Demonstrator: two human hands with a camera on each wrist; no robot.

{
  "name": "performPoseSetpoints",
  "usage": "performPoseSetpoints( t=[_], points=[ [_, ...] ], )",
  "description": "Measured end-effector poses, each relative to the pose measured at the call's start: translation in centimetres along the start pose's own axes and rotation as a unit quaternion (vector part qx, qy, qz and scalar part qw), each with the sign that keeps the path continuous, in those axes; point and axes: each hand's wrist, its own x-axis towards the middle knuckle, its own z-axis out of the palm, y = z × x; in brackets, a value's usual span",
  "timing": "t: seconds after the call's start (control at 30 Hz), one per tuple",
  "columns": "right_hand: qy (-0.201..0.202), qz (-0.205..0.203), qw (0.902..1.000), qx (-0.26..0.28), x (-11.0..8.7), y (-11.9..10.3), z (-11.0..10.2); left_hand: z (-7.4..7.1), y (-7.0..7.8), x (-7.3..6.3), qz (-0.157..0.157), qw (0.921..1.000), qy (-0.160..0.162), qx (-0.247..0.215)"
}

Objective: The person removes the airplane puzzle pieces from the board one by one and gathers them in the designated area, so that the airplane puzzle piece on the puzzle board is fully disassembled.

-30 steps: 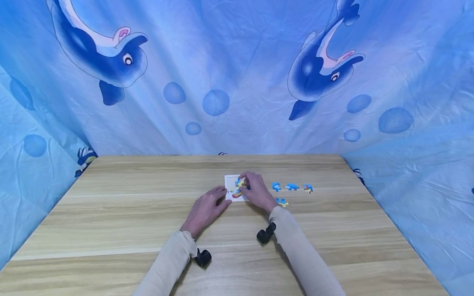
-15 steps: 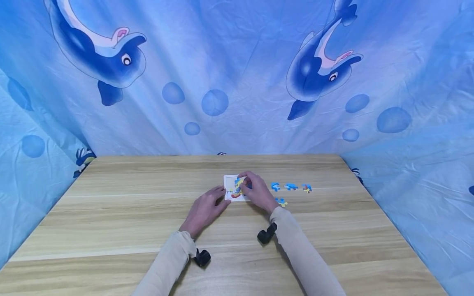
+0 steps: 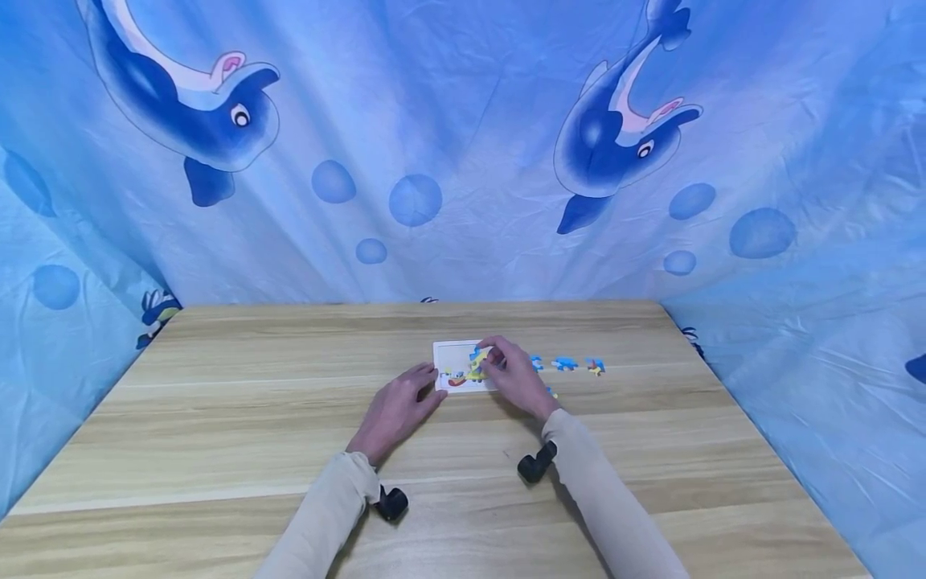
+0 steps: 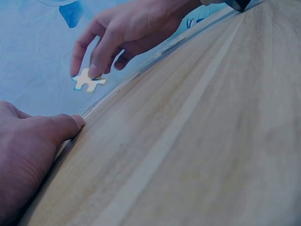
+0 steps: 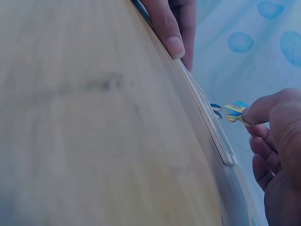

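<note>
A white-framed jigsaw board [image 3: 452,355] lies on the table in the head view, with a red-and-yellow picture along its lower part. My left hand [image 3: 394,408] rests at its left end, the thumb by the near corner and the fingers along the left edge. The right wrist view shows that thumb [image 5: 175,47] touching the board's rim. Above the board, my right hand [image 3: 515,376] pinches a jigsaw piece [image 4: 84,81] between thumb and fingers. Blue and yellow show on this piece in the right wrist view. It is held tilted, clear of the board. My right hand hides the board's right end.
Loose jigsaw pieces lie right of the board, including a blue one [image 3: 565,364] and a blue, red and yellow one [image 3: 596,367]. Others are partly behind my right hand. A blue dolphin-print curtain [image 3: 463,161] hangs behind the wooden table [image 3: 253,418].
My right hand has shifted slightly right with the jigsaw piece, exposing more of the board and covering part of the nearest loose pieces. The left hand stays at the board's edge.
</note>
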Motion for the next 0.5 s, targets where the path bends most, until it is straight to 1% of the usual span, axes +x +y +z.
performPoseSetpoints(
  t=[0.23,0.37,0.5],
  points=[
    [0.0,-0.003,0.9999,0.012,-1.0,0.7,-1.2,-0.1,0.0,-0.1,-0.001,1.0,0.001,0.0],
    [-0.001,0.001,1.0,0.005,-1.6,1.0,-1.9,-0.1,0.0,-0.1,-0.002,1.0,-0.002,-0.002],
    [0.006,0.002,1.0,-0.003,-2.2,1.1,-2.7,-0.1,0.0,-0.1,0.001,1.0,-0.004,-0.002]
  ],
)
